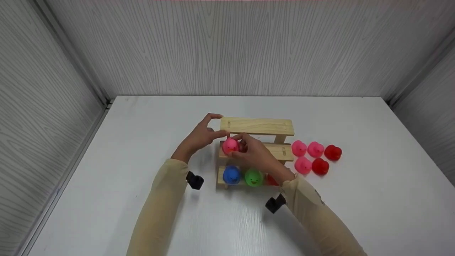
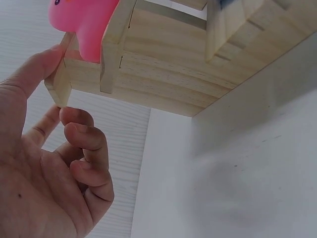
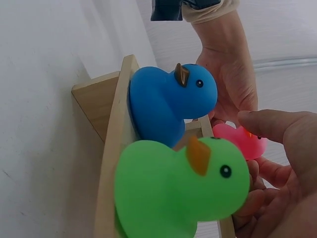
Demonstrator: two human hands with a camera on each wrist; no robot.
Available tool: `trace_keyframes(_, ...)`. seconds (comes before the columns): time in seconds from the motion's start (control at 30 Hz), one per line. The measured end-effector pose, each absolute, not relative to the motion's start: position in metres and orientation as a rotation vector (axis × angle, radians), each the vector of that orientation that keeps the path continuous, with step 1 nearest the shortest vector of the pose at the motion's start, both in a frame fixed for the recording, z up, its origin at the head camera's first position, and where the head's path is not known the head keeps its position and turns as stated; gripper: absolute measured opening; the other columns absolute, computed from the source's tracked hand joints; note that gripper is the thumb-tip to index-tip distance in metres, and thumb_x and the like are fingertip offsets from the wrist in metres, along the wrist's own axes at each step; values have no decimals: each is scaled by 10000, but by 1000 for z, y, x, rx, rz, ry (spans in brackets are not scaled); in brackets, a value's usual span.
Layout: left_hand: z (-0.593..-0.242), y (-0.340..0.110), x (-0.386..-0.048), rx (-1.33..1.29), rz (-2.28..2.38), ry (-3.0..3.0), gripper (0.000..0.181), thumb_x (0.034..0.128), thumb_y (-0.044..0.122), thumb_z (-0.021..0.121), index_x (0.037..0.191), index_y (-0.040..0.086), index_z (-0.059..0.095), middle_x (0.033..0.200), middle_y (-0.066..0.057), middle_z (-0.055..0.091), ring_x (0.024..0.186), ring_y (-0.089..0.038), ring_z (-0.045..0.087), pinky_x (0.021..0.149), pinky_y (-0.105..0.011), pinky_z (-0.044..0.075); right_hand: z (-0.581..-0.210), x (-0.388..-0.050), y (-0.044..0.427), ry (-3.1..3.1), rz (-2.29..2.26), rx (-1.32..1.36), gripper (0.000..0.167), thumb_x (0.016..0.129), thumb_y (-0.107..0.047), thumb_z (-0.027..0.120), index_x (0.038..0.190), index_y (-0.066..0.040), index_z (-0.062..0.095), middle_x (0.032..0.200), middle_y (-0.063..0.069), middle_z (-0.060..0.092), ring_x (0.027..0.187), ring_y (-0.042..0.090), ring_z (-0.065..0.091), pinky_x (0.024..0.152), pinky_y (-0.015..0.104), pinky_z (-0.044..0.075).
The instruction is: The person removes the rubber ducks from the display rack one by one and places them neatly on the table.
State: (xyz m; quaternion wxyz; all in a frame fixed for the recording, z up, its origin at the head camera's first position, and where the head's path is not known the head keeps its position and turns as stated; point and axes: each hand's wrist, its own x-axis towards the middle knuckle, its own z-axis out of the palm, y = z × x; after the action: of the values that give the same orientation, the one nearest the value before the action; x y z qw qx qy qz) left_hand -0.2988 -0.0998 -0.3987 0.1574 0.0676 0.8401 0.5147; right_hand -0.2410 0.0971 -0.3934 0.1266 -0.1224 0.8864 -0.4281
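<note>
A wooden three-step rack (image 1: 256, 126) stands on the white table. At the left end of its middle step is a pink duck (image 1: 230, 146), pinched by my right hand (image 1: 256, 153) between thumb and fingers; the right wrist view shows this pink duck (image 3: 242, 140) too. My left hand (image 1: 200, 137) grips the left end of the top step with thumb and forefinger, its other fingers curled, as the left wrist view shows. On the bottom step sit a blue duck (image 1: 231, 175), a green duck (image 1: 253, 177) and a red one (image 1: 272, 180), partly hidden by my right wrist.
Right of the rack, loose pink ducks (image 1: 315, 149) and red ducks (image 1: 333, 152) lie grouped on the table (image 1: 369, 199). Pale wood-grain walls (image 1: 213, 46) stand behind the table and at both sides.
</note>
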Motion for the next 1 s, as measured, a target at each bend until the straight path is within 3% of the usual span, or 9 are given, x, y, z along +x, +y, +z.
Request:
trace_keyframes(0.2, -399, -101, -298, 183, 1482, 2392, 660, 857, 433, 689, 1414, 308, 357, 1043, -178, 648, 1017, -298, 528, 822, -336, 408, -393, -240, 96, 2584, -1221, -339, 469, 883, -237, 704, 1290, -148, 489, 1099, 56, 603, 988, 187, 558, 889, 327, 511)
trace_keyframes(0.4, -400, -101, -298, 225, 1457, 2428, 665, 848, 463, 687, 1408, 299, 368, 812, -44, 552, 795, -187, 454, 704, -308, 351, -392, -239, 99, 2567, -1248, -331, 452, 884, -228, 702, 1280, -147, 501, 1096, 59, 600, 990, 194, 551, 870, 320, 511)
trace_keyframes(0.5, -399, -101, -298, 236, 1449, 2437, 659, 853, 456, 684, 1410, 300, 368, 786, -22, 514, 761, -168, 422, 691, -317, 340, -391, -239, 103, 2567, -1255, -353, 431, 889, -227, 694, 1269, -136, 512, 1076, 67, 595, 986, 202, 540, 856, 313, 498)
trace_keyframes(0.63, -397, -101, -298, 228, 1465, 2422, 649, 866, 437, 675, 1418, 301, 362, 874, -64, 580, 850, -207, 470, 744, -332, 371, -390, -238, 111, 2589, -1251, -394, 403, 899, -211, 679, 1258, -113, 524, 1032, 66, 581, 965, 201, 529, 829, 291, 476)
trace_keyframes(0.83, -398, -100, -299, 207, 1480, 2394, 657, 861, 425, 686, 1418, 315, 356, 1075, -228, 608, 980, -302, 500, 792, -355, 383, -387, -233, 127, 2616, -1273, -460, 400, 888, -163, 679, 1248, -72, 531, 951, 66, 552, 898, 195, 521, 765, 262, 457)
trace_keyframes(1.0, -399, -100, -299, 213, 1494, 2391, 650, 867, 409, 684, 1419, 309, 356, 1089, -254, 608, 982, -316, 497, 789, -348, 380, -386, -230, 141, 2615, -1278, -467, 418, 875, -157, 688, 1248, -63, 526, 932, 61, 550, 858, 190, 517, 736, 262, 459)
